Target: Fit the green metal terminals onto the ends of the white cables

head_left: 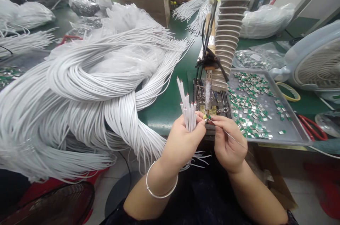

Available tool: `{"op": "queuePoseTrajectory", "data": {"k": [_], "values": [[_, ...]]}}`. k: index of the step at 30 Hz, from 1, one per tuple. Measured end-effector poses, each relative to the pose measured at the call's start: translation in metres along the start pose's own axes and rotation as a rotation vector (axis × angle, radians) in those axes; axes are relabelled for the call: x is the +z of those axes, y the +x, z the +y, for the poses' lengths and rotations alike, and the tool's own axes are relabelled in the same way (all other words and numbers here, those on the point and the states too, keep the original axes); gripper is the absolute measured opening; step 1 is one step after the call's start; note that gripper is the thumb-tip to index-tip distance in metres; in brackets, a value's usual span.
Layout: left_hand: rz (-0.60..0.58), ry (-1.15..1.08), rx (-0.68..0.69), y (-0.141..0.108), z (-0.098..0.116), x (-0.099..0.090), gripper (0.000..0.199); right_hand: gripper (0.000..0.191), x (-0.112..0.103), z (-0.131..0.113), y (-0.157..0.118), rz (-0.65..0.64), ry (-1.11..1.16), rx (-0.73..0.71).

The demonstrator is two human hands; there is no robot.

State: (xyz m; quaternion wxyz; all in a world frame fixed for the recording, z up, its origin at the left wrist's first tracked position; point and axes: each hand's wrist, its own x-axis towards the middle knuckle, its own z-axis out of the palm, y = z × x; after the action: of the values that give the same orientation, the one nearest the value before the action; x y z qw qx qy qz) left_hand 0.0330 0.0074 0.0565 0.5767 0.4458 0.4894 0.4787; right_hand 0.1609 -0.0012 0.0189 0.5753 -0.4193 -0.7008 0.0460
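Observation:
My left hand (183,143) is closed around a bundle of white cables (188,113), whose cut ends with reddish cores stick up past the fingers. Between thumb and forefinger it pinches something at the tip of a soldering iron (208,88), which points down from a mount. A small green circuit board (208,116) shows there, partly covered by fingertips. My right hand (230,143) is closed on a thin solder wire (233,139) that trails back over the hand, its front end beside the board. The exact joint is too small to make out.
Large coils of white cable (87,83) cover the left side. A metal tray (292,129) with many small boards lies at right, near yellow tape (288,92), red-handled pliers (313,127) and a fan (318,58). A ribbed hose (231,23) hangs behind the iron. Another person sits opposite.

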Motion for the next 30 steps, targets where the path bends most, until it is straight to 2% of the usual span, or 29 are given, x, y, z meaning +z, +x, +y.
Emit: {"op": "queuePoseTrajectory", "data": {"k": [6,12,18,23,28,30], "values": [[-0.005,0.013,0.013,-0.001,0.000,-0.001,0.008,0.024,0.000,-0.001,0.000,0.004,0.006,0.003],[-0.053,0.011,-0.033,-0.003,-0.007,-0.003,0.007,0.025,-0.005,-0.002,-0.007,-0.028,0.035,0.056],[-0.244,0.077,0.001,-0.013,-0.018,-0.010,0.014,0.025,-0.018,-0.003,-0.017,-0.027,0.070,0.149],[-0.347,0.138,0.053,-0.023,-0.025,-0.012,0.023,0.020,-0.033,-0.004,-0.019,0.083,-0.009,0.169],[-0.338,0.110,0.042,-0.020,-0.036,-0.013,0.023,0.019,-0.048,0.002,-0.014,0.277,-0.165,0.187],[-0.353,0.072,0.047,-0.016,-0.040,-0.015,0.022,0.019,-0.055,0.006,-0.010,0.272,-0.256,0.206]]}}
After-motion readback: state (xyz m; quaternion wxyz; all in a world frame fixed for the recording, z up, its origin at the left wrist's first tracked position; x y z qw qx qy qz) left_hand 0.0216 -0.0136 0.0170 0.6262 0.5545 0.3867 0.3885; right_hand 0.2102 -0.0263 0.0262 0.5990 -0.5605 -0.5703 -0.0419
